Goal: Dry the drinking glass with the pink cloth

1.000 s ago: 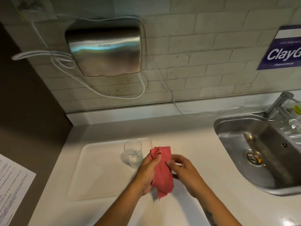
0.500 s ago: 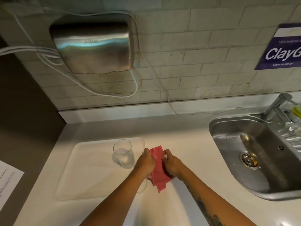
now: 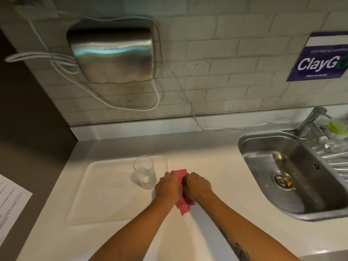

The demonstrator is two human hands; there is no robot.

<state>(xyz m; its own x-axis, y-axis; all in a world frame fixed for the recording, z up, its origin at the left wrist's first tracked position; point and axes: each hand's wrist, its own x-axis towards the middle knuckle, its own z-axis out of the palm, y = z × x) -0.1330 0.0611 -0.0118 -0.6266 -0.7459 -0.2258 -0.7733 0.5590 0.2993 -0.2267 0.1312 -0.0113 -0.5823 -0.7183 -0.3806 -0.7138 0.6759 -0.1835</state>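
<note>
A clear drinking glass (image 3: 144,172) stands upright on the right part of a white tray (image 3: 105,194). The pink cloth (image 3: 181,177) is bunched between both hands just right of the glass, its lower end hanging out below them. My left hand (image 3: 168,185) grips the cloth's left side, close to the glass but apart from it. Pressed against it, my right hand (image 3: 197,184) grips the cloth's right side. Most of the cloth is hidden by the fingers.
A steel sink (image 3: 293,172) with a tap (image 3: 312,119) lies to the right, a rack with items at its far edge. A steel hand dryer (image 3: 113,53) and white cables hang on the tiled wall. A paper sheet (image 3: 9,206) lies left.
Both hands have come together and lowered toward the counter, folding the pink cloth into a tighter bundle. The glass has stayed on the tray.
</note>
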